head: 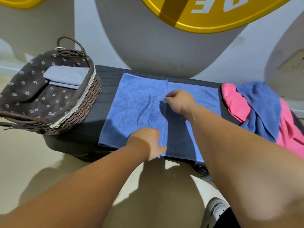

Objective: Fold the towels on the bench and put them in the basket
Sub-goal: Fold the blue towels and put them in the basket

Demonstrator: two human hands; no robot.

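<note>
A blue towel (131, 102) printed "YOGA FITNESS" lies spread on the dark bench (97, 112), its left part folded over so a hemmed edge runs down the middle. My left hand (149, 142) pinches that edge near the front of the bench. My right hand (179, 101) pinches the same edge farther back. A brown wicker basket (79, 111) with a flowered lining sits on the bench's left end and holds a folded grey towel (65, 76). A pink towel (235, 104) and another blue towel (261, 109) lie heaped at the right.
A grey wall with a yellow sign (205, 15) rises right behind the bench. Beige floor (29, 162) lies in front. A grey shoe (217, 209) shows at the lower right.
</note>
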